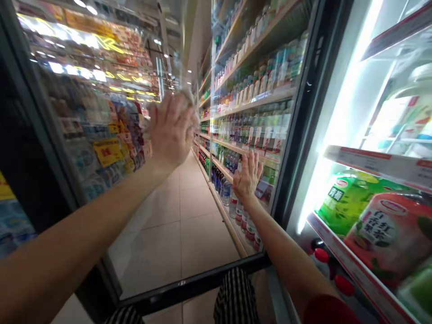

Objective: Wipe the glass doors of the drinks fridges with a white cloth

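Observation:
A glass cooler door [189, 284] with a black frame stands in front of me. My left hand [173, 128] is raised against the upper middle of the glass, slightly blurred. Under its fingers is a whitish, crumpled cloth [186, 95], mostly hidden by the hand, with an edge showing past the fingertips. Lower and to the right, my right hand [248, 176] lies on the glass with fingers stretched out and nothing in them.
To the right is the lit cooler, with a shelf edge [381, 164], a green drink pack [351, 198], a pink drink pack [388, 234] and red-capped bottles [320, 256]. Through the glass appear bottle shelves [253, 99], a tiled aisle [162, 243] and a yellow price sign [108, 151].

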The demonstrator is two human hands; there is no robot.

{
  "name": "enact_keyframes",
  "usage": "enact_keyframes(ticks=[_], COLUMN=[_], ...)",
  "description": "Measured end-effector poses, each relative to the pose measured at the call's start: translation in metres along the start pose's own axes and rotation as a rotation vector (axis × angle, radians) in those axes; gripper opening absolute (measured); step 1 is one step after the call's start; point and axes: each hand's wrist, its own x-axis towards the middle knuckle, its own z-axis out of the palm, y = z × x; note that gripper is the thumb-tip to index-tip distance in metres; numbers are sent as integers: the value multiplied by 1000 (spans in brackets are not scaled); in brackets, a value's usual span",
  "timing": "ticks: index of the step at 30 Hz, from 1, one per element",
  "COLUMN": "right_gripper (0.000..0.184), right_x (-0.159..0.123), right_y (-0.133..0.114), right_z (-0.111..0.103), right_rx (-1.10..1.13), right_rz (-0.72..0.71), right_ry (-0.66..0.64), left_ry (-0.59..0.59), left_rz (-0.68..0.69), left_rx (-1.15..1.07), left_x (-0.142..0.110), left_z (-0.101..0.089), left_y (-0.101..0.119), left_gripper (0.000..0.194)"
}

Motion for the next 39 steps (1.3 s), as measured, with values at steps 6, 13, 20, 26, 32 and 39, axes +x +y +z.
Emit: enact_keyframes(ticks=[6, 13, 20, 26, 32, 39], right_gripper=[57, 59, 57, 56, 56, 58], right_x=[0, -1, 0, -1, -1, -1], right_y=[1, 1, 2, 2, 2, 0], right_z=[0, 1, 2, 1, 1, 1], right_rx=[24, 8, 22, 38, 44, 30], right_rz=[2, 13, -11, -2, -13, 0], right_ry=[-5, -7, 40, 30, 33, 28], left_ry=[-392, -73, -268, -143, -193, -84], left_rz=[608, 119, 688, 324, 506, 108], left_rx=[-224, -10, -60, 82, 59, 132], left_x=[-81, -45, -68, -54, -80, -106], left_z=[13, 3, 0, -9, -26, -41], left_y=[29, 7, 8, -1, -34, -46], left_gripper=[40, 43, 42, 42, 39, 38])
